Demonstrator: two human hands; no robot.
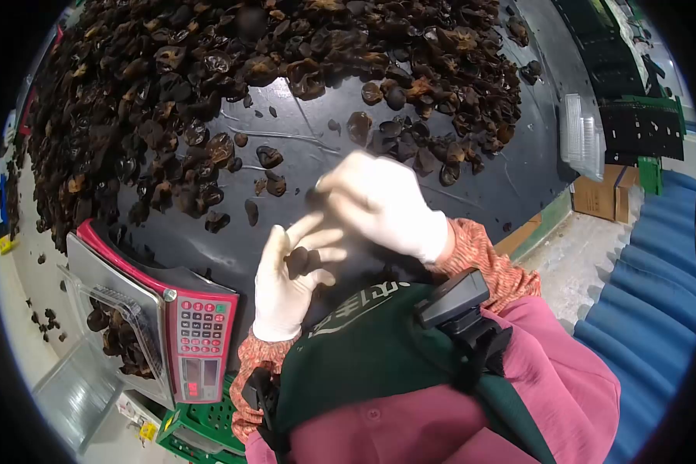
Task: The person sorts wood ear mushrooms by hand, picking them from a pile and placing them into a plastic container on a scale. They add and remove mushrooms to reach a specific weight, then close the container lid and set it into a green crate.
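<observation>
My left hand [282,290], in a white glove, is turned palm up with its fingers curled round a small dark wood ear mushroom [298,261]. Just above and to the right, my gloved right hand [383,203] is bent with its fingers drawn together. A blurred dark piece of wood ear mushroom [315,198] shows at its fingertips. Beyond both hands, a large heap of brown-black wood ear mushrooms [185,100] is spread over the dark tabletop [448,213]. Several loose pieces lie close to my hands.
At the left stands a red and grey weighing scale [203,329], with a clear plastic box [127,313] of mushrooms on it. Clear trays [582,139] sit at the table's right edge, near a cardboard box [602,193]. A green crate [201,429] is below the scale.
</observation>
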